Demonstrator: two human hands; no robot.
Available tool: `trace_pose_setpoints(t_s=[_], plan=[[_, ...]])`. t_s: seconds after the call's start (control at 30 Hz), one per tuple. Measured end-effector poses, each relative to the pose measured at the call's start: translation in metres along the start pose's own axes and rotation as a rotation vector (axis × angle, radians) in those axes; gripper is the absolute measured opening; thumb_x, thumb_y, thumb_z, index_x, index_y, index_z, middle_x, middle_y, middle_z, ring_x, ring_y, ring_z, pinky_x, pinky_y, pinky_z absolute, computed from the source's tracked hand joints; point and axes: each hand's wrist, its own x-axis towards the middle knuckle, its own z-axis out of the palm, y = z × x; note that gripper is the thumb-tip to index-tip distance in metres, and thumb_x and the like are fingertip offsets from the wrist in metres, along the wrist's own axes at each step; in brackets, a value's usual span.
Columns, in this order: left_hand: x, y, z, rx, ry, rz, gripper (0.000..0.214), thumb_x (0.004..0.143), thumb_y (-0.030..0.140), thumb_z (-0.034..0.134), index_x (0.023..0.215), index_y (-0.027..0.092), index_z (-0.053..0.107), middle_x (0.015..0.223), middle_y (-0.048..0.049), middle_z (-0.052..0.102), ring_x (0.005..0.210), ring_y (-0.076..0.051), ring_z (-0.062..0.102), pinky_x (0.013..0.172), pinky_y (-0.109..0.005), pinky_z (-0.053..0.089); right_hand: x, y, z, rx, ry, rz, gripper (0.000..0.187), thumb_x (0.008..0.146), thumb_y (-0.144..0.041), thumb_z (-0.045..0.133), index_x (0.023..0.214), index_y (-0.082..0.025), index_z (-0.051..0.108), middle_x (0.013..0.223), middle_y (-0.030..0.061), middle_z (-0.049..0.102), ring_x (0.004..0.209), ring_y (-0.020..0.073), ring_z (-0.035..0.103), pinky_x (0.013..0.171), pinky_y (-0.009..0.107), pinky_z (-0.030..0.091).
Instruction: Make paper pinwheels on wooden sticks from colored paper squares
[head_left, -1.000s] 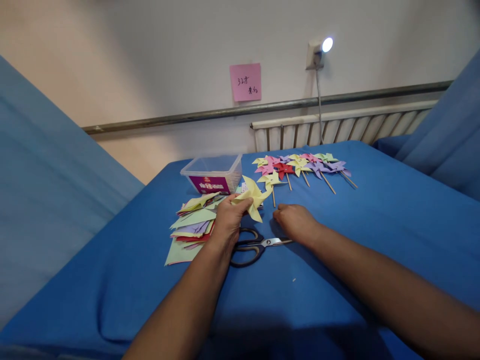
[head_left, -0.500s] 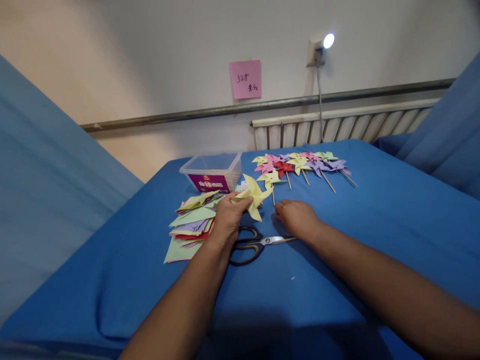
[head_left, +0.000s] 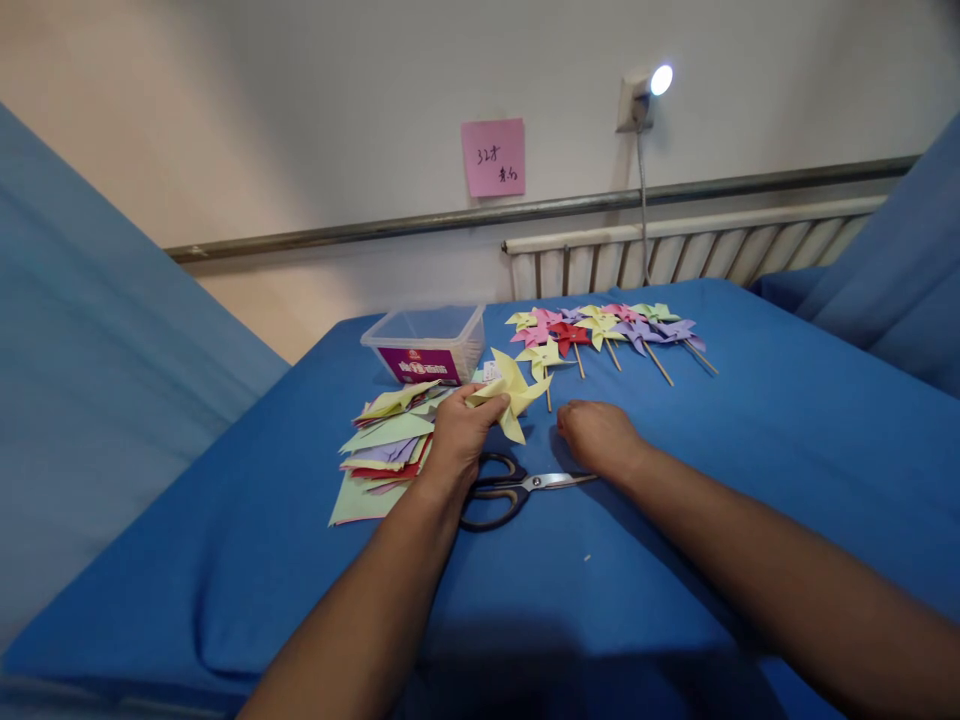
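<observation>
My left hand (head_left: 459,440) pinches a folded yellow paper pinwheel head (head_left: 511,390) above the blue cloth. My right hand (head_left: 598,436) rests knuckles up on the cloth just to the right, its fingers curled under; what they hold, if anything, is hidden. Black-handled scissors (head_left: 510,490) lie shut on the cloth between and just below both hands. A messy stack of coloured paper squares (head_left: 382,450) lies to the left of my left hand.
A row of finished pinwheels on wooden sticks (head_left: 604,330) lies at the back. A clear plastic box (head_left: 427,345) stands behind the paper stack. The blue-covered table (head_left: 750,460) ends near a wall with a radiator (head_left: 675,255), a pink note (head_left: 493,157) and a lamp (head_left: 651,88).
My right hand has shifted slightly to the right along the cloth. My left hand keeps hold of the yellow pinwheel head in nearly the same place.
</observation>
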Motion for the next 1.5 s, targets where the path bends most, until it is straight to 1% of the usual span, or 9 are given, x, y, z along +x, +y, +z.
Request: trace_pose_setpoints(t_s=[0.13, 0.23, 0.3, 0.37, 0.47, 0.6, 0.77, 0.9, 1.5], plan=[[-0.001, 0.002, -0.001, 0.074, 0.01, 0.043, 0.032, 0.05, 0.029, 0.081, 0.073, 0.014, 0.065, 0.06, 0.0024, 0.062, 0.053, -0.01, 0.051, 0.053, -0.022, 0.04, 0.002, 0.01, -0.007, 0.136, 0.081, 0.038, 0.021, 0.09, -0.023, 0.05, 0.094, -0.018, 0.069, 0.096, 0.01, 0.072, 0.086, 0.0235, 0.067, 0.068, 0.029, 0.044], [-0.003, 0.004, 0.0, 0.136, 0.017, 0.094, 0.028, 0.052, 0.029, 0.079, 0.072, 0.014, 0.065, 0.059, 0.0035, 0.06, 0.053, -0.01, 0.049, 0.053, -0.021, 0.038, 0.0, 0.013, -0.014, 0.404, 0.322, 0.025, 0.017, 0.089, -0.027, 0.054, 0.09, -0.019, 0.069, 0.091, 0.0057, 0.072, 0.082, 0.0179, 0.065, 0.071, 0.027, 0.045], [-0.006, 0.005, 0.0, 0.192, 0.019, 0.137, 0.025, 0.055, 0.029, 0.078, 0.07, 0.015, 0.066, 0.057, 0.0039, 0.058, 0.052, -0.01, 0.048, 0.053, -0.021, 0.038, -0.005, 0.008, -0.016, 0.646, 0.471, -0.035, 0.015, 0.087, -0.028, 0.057, 0.087, -0.019, 0.069, 0.084, 0.0029, 0.071, 0.075, 0.0147, 0.064, 0.07, 0.025, 0.047], [-0.009, 0.007, 0.001, 0.256, 0.005, 0.19, 0.021, 0.057, 0.029, 0.076, 0.07, 0.015, 0.067, 0.058, 0.0035, 0.059, 0.053, -0.01, 0.048, 0.053, -0.022, 0.038, -0.012, -0.002, -0.017, 0.822, 0.549, -0.102, 0.013, 0.086, -0.029, 0.06, 0.085, -0.019, 0.069, 0.079, 0.0018, 0.07, 0.069, 0.0135, 0.062, 0.067, 0.025, 0.048], [-0.014, 0.009, 0.004, 0.322, -0.021, 0.249, 0.016, 0.059, 0.029, 0.074, 0.068, 0.016, 0.07, 0.06, 0.0024, 0.061, 0.055, -0.012, 0.05, 0.055, -0.022, 0.038, -0.019, -0.016, -0.016, 0.858, 0.601, -0.178, 0.011, 0.085, -0.026, 0.06, 0.085, -0.02, 0.069, 0.079, 0.0016, 0.07, 0.069, 0.0132, 0.062, 0.068, 0.025, 0.048], [-0.019, 0.009, 0.009, 0.302, -0.042, 0.238, 0.015, 0.059, 0.028, 0.074, 0.068, 0.016, 0.07, 0.059, 0.002, 0.061, 0.056, -0.012, 0.05, 0.054, -0.022, 0.038, -0.018, -0.022, -0.011, 0.86, 0.609, -0.187, 0.01, 0.085, -0.023, 0.059, 0.086, -0.02, 0.069, 0.08, 0.0015, 0.07, 0.07, 0.0131, 0.063, 0.068, 0.025, 0.049], [-0.017, -0.002, 0.012, 0.154, -0.091, 0.086, 0.031, 0.055, 0.034, 0.079, 0.078, 0.015, 0.071, 0.066, -0.0006, 0.066, 0.057, -0.013, 0.054, 0.055, -0.022, 0.04, -0.009, -0.016, 0.0, 0.98, 0.568, -0.084, 0.01, 0.084, -0.027, 0.061, 0.086, -0.021, 0.07, 0.078, 0.0013, 0.071, 0.069, 0.0143, 0.064, 0.066, 0.026, 0.051], [-0.015, -0.007, 0.012, 0.093, -0.109, 0.028, 0.036, 0.054, 0.035, 0.081, 0.082, 0.015, 0.07, 0.069, -0.0013, 0.067, 0.058, -0.013, 0.056, 0.055, -0.023, 0.041, -0.006, -0.015, 0.006, 1.035, 0.545, -0.044, 0.013, 0.083, -0.03, 0.062, 0.086, -0.02, 0.069, 0.08, 0.0022, 0.072, 0.071, 0.0156, 0.066, 0.067, 0.028, 0.052], [-0.018, -0.002, 0.01, 0.127, -0.103, 0.06, 0.032, 0.054, 0.03, 0.081, 0.082, 0.016, 0.073, 0.071, -0.0016, 0.069, 0.061, -0.014, 0.058, 0.059, -0.023, 0.043, -0.007, -0.016, 0.002, 0.968, 0.54, 0.03, 0.012, 0.082, -0.028, 0.061, 0.084, -0.02, 0.069, 0.08, 0.0037, 0.073, 0.072, 0.0164, 0.067, 0.067, 0.028, 0.052]])
